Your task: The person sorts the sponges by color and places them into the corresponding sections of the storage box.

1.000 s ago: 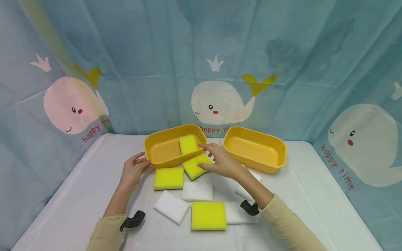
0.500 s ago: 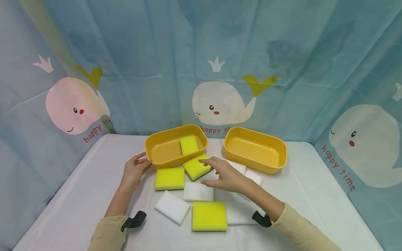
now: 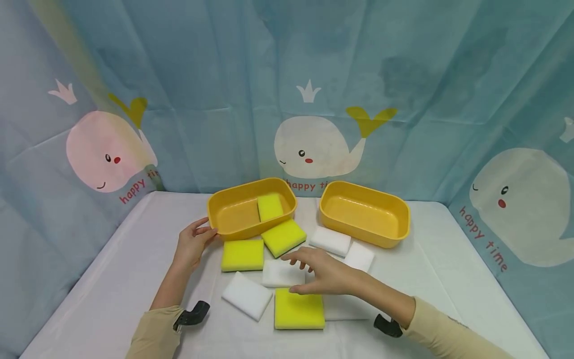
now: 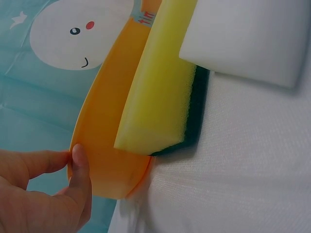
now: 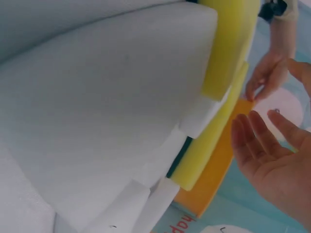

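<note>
My left hand (image 3: pixel 191 245) pinches the near left corner of a yellow plastic bin (image 3: pixel 215 214), thumb and fingers on its rim, as the left wrist view also shows. Inside that bin lies a yellow sponge (image 3: pixel 270 207) at the right end. My right hand (image 3: pixel 325 271) hovers palm-down with fingers spread and holds nothing. Beneath and beside it are a white sponge (image 3: pixel 279 274) and a yellow sponge (image 3: pixel 299 311). Two more yellow sponges with dark green backing, one flat (image 3: pixel 242 255) and one angled (image 3: pixel 284 237), lie in front of the bin.
A second yellow bin (image 3: pixel 364 212) stands at the back right with nothing inside. White sponges lie about: one tilted (image 3: pixel 247 295), one near the right bin (image 3: pixel 330 241), one beside it (image 3: pixel 359 257), another partly under my right forearm (image 3: pixel 345 310). A whale-print curtain (image 3: pixel 215 99) closes off the back.
My right hand has moved away from the left bin and the angled yellow sponge, toward me, over the front sponges. My left hand stays at the bin's rim.
</note>
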Demonstrator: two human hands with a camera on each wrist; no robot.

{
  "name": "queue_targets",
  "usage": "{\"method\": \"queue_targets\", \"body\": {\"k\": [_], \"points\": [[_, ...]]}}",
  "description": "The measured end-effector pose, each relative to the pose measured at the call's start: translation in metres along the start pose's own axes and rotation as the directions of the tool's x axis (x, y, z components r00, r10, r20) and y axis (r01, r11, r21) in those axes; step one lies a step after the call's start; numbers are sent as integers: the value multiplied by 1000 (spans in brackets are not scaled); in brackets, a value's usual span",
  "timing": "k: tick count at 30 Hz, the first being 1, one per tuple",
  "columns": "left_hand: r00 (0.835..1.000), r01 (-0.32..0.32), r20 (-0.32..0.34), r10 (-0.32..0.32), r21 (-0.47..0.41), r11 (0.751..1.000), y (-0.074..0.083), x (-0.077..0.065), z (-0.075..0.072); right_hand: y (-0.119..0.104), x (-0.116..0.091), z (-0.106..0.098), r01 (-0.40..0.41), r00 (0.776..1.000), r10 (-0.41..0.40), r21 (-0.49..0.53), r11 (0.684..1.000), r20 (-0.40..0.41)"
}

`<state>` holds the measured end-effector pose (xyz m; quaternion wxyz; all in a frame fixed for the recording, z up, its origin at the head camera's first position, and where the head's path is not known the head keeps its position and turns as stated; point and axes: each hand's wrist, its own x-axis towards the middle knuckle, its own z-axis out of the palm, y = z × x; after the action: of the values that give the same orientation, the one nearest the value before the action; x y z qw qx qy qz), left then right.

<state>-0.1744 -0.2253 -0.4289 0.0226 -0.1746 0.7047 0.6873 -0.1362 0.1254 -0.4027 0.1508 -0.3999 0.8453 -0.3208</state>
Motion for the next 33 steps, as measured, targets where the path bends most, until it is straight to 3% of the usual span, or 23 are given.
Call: {"method": "queue_targets", "body": {"k": [12,17,26,33], "points": [[1000,-3,-9,3,-10,1000,-1,0,0,2,-6,17,-10,991,9,10,1000,132],[1000,0,-15,0,-5,1000,-1,0,0,0,-11,22,-44,983,51,-43,998,176],[1000,-10,-6,10,-15,1000,-1,-1,1,-1,-14,26,-35,977,78,-212,977,201],[1000,-8,-3,8,-11,1000,-1,0,1,-1,-14,27,-41,977,80,-195,980,199]]}}
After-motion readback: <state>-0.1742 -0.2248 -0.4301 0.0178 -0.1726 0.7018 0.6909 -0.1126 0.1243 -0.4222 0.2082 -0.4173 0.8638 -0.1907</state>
